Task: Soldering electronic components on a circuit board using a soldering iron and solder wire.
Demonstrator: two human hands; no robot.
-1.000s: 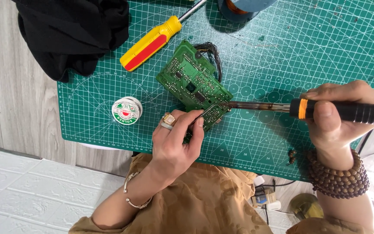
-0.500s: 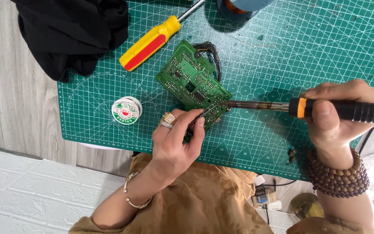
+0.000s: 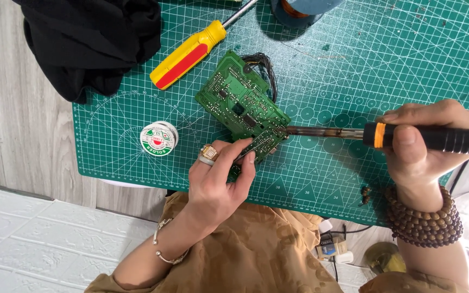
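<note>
A green circuit board [image 3: 238,102] with a bundle of black wires at its far edge lies on a green cutting mat [image 3: 348,59]. My left hand [image 3: 221,182], a ring on one finger, pinches the board's near corner and seems to hold a thin wire against it. My right hand [image 3: 419,144] grips the black handle of a soldering iron [image 3: 386,134]. The iron's dark metal tip touches the board's right corner, close to my left fingertips.
A yellow and red screwdriver [image 3: 191,51] lies on the mat behind the board. A small spool of solder [image 3: 158,138] sits left of my left hand. Black cloth [image 3: 96,40] covers the mat's far left corner. A round dark object [image 3: 299,8] stands at the back.
</note>
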